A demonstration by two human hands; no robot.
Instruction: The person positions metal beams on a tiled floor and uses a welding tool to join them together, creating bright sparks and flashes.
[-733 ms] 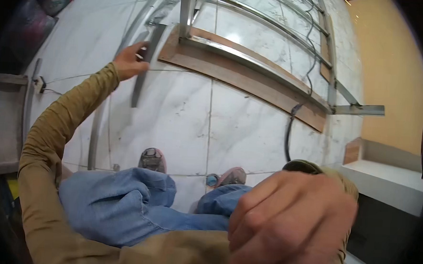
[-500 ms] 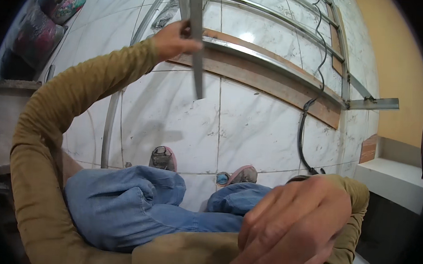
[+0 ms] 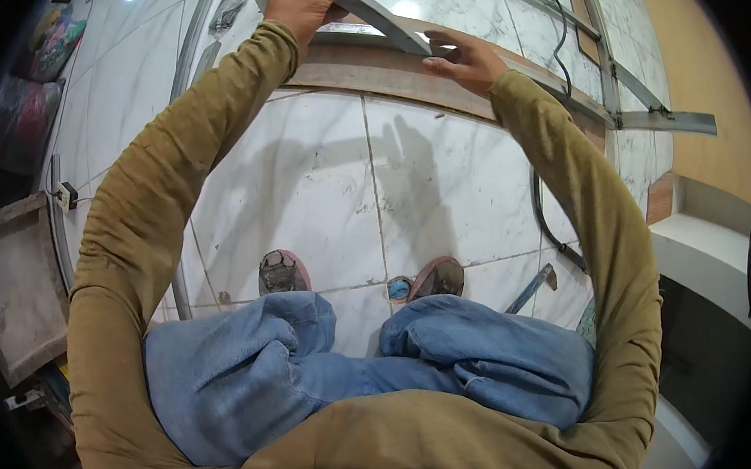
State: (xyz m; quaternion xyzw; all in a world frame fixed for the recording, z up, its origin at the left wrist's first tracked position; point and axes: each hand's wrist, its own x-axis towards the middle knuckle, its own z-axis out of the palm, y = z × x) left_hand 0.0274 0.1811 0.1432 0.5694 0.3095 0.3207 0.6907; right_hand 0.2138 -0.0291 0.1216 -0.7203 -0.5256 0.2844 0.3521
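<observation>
A grey metal profile [image 3: 378, 15] slants across the top of the head view, above a metal frame. My left hand [image 3: 306, 10] is closed round its upper left part. At its lower right end is my right hand [image 3: 468, 61], thumb and fingers apart; whether they touch the end is hard to tell. The metal frame [image 3: 605, 72] lies on the tiled floor, its near rail partly hidden behind my hands. Beneath that rail lies a brown wooden board [image 3: 384, 74].
A black cable [image 3: 546, 218] runs over the frame and down the right side. A blue-handled hammer [image 3: 530, 292] lies by my right knee. At left are a shallow grey box [image 3: 20, 288] and filled plastic bags [image 3: 25, 118]. A white ledge [image 3: 701, 252] stands at right.
My right hand has moved from near my lap up to the profile's end. The profile has swung from nearly upright to slanting right. My left hand is higher, still gripping it.
</observation>
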